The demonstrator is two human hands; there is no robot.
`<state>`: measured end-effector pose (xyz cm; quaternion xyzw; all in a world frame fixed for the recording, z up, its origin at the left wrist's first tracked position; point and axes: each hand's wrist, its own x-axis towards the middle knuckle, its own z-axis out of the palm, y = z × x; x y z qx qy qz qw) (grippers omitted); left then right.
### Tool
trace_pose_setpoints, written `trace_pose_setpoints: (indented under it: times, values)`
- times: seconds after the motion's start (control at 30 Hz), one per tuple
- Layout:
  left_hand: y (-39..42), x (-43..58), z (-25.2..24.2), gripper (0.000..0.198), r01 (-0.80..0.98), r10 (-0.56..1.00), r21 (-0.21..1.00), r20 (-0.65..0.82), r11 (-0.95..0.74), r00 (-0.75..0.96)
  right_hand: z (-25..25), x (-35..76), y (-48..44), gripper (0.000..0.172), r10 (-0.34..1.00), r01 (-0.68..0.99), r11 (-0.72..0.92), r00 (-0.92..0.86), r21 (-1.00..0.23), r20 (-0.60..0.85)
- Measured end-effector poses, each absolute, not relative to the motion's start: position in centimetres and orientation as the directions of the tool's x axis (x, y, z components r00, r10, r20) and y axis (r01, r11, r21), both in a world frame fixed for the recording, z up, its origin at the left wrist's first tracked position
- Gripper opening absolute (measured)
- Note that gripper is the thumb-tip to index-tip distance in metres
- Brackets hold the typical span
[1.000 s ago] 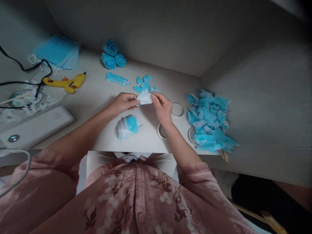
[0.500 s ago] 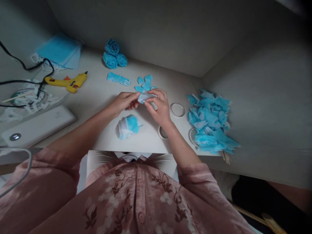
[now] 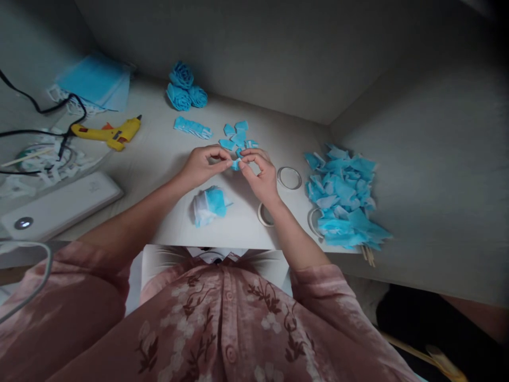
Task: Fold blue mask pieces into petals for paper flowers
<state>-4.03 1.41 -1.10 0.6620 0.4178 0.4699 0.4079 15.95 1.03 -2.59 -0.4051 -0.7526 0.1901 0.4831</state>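
Small blue piece (image 3: 235, 165) pinched by left hand (image 3: 202, 165) and right hand (image 3: 263, 174), fingers nearly closed; blue cutouts (image 3: 239, 139) scattered just beyond on tabletop (image 3: 246, 231).

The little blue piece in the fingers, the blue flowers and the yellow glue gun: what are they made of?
The little blue piece looks like thin, dull cloth or paper; it's folded small.
The blue flowers seem similar: matte, with crinkled, layered petals.
The yellow glue gun looks like hard, smooth plastic, with a moulded shape; its dark tip could be rubber or metal.
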Motion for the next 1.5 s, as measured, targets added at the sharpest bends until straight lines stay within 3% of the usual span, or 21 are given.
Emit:
trace_pose_setpoints:
  times: [0.4,0.93,1.07,1.23,1.5]
  values:
    - [1.7,-3.9,-1.3,0.022,0.107,0.964,0.967,0.215,-0.233,0.156,-3.5,15.7,1.5,0.032,0.889,0.126,0.451,-0.149,-0.884,0.432]
    - [1.5,-3.5,-0.7,0.025,0.061,0.980,0.984,0.157,-0.165,0.123,-3.2,15.2,1.4,0.056,0.964,0.061,0.262,-0.053,-0.963,0.259]
    - [1.4,-3.5,-0.8,0.029,0.018,0.976,0.986,0.164,-0.168,0.143,-3.0,15.1,1.3,0.053,0.967,0.014,0.249,-0.055,-0.968,0.248]
    - [1.5,-3.6,-1.2,0.053,-0.050,0.968,0.997,0.064,-0.053,0.243,-2.9,15.2,1.2,0.052,0.965,0.059,0.260,-0.013,-0.964,0.260]
    - [1.4,-3.7,-1.6,0.042,0.028,0.954,0.996,0.070,-0.082,0.291,-3.4,15.2,1.0,0.043,0.951,0.128,0.309,-0.071,-0.942,0.302]
